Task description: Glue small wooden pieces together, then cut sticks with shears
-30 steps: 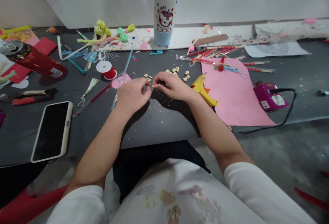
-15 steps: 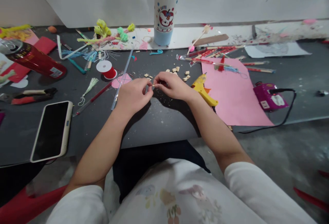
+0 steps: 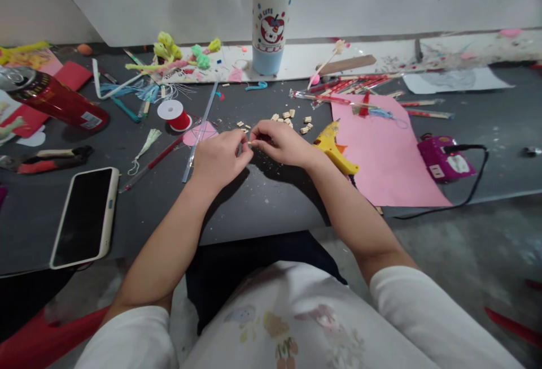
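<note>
Over the middle of the dark table, my left hand (image 3: 220, 157) and my right hand (image 3: 279, 142) meet fingertip to fingertip. A tiny pale wooden stick piece (image 3: 249, 143) is pinched between them, mostly covered by the fingers. Just behind my right hand lie several short bundled wooden stick pieces (image 3: 291, 114). A few loose wooden bits (image 3: 242, 125) rest behind my left fingertips. Under and beside my left wrist are a clear plastic strip (image 3: 206, 112) and a pink paper piece (image 3: 202, 130). Pale crumbs are scattered below the hands.
To the right are a yellow glue gun (image 3: 332, 146), a pink paper sheet (image 3: 381, 160) and a purple power adapter (image 3: 446, 159) with a cord. On the left are a red thread spool (image 3: 180, 119), pliers (image 3: 55, 160), a phone (image 3: 84, 216) and a can (image 3: 59, 100). A bottle (image 3: 269, 24) stands behind.
Both hands stay almost in place with their fingertips together. The left fingers close in slightly toward the right ones around the small wooden piece.
</note>
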Available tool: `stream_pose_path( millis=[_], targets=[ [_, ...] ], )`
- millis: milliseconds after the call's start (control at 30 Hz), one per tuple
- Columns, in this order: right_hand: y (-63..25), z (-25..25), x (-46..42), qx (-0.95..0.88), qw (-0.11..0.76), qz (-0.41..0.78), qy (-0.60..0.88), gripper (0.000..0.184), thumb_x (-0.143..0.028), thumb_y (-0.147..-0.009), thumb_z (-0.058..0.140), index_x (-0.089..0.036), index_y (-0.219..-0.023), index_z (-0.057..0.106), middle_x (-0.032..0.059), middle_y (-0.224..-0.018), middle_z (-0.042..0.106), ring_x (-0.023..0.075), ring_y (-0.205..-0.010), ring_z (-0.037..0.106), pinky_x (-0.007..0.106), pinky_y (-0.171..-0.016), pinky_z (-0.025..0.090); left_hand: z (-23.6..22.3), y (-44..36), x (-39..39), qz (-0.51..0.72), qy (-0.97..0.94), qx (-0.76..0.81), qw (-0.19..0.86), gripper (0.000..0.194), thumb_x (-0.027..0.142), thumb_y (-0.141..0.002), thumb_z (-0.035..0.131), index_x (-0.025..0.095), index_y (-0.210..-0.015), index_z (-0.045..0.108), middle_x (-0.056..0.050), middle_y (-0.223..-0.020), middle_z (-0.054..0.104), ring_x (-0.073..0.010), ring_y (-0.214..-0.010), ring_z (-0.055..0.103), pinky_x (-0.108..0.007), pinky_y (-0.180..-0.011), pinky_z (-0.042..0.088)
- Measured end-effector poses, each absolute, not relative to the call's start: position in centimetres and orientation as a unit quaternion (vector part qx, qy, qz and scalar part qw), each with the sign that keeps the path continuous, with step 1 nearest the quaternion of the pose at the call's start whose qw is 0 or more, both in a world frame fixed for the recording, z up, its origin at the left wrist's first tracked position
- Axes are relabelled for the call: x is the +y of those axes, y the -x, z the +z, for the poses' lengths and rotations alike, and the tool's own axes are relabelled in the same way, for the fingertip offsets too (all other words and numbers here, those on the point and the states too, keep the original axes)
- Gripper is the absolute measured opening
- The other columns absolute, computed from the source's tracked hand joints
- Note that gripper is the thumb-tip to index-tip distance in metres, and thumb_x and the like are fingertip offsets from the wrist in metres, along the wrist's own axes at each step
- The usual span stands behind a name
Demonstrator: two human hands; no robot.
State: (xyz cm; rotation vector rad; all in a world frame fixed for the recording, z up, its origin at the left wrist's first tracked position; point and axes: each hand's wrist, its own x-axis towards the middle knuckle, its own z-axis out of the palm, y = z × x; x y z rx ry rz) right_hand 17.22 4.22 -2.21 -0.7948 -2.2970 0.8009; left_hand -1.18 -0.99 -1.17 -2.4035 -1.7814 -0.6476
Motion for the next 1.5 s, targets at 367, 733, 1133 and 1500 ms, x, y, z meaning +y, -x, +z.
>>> stream_pose_path(
  millis=[367,733,1133,1500],
  targets=[
    [-17.49,-2.19,4.39,-0.844,0.313,0.308,0.309,0.009,-0.023,-0.091,0.052,-0.017,-0.089,0.057,0.0053,-0.085,0.062,0.0147,-0.076,0.052,0.029,-0.073,0.04,-0.46,1.1,-0.86,-0.239,0.763,-0.6,-0.026,0.014,0.027,-0.084,0.056,0.021,-0.089,0.069,-0.001,-0.068,0.065,-0.0163,-0.066,0.06,-0.03,-0.062,0.037],
    [-17.49,-2.1,4.36,-0.847,0.302,0.303,0.314,0.009,-0.024,-0.092,0.052,-0.018,-0.088,0.056,0.0055,-0.086,0.062,0.0155,-0.078,0.052,0.031,-0.076,0.041,-0.54,0.99,-0.99,-0.249,0.774,-0.582,-0.016,0.011,0.026,-0.084,0.057,0.022,-0.086,0.067,0.0,-0.068,0.066,-0.016,-0.067,0.061,-0.029,-0.061,0.038],
    [-17.43,-1.9,4.16,-0.857,0.293,0.304,0.295,0.008,-0.022,-0.091,0.053,-0.017,-0.088,0.057,0.0043,-0.083,0.062,0.0146,-0.076,0.05,0.029,-0.074,0.039,-0.45,1.01,-1.05,-0.236,0.782,-0.576,-0.028,0.005,0.025,-0.079,0.057,0.022,-0.081,0.06,0.0,-0.069,0.065,-0.0152,-0.064,0.058,-0.029,-0.06,0.038],
    [-17.55,-2.05,4.25,-0.859,0.31,0.302,0.274,0.01,-0.022,-0.092,0.053,-0.014,-0.089,0.06,0.004,-0.083,0.062,0.0136,-0.075,0.052,0.027,-0.072,0.039,-1.26,1.29,-0.76,-0.255,0.806,-0.535,-0.006,0.004,0.023,-0.079,0.054,0.021,-0.082,0.055,0.001,-0.071,0.063,-0.0138,-0.064,0.058,-0.028,-0.059,0.036]
  ],
)
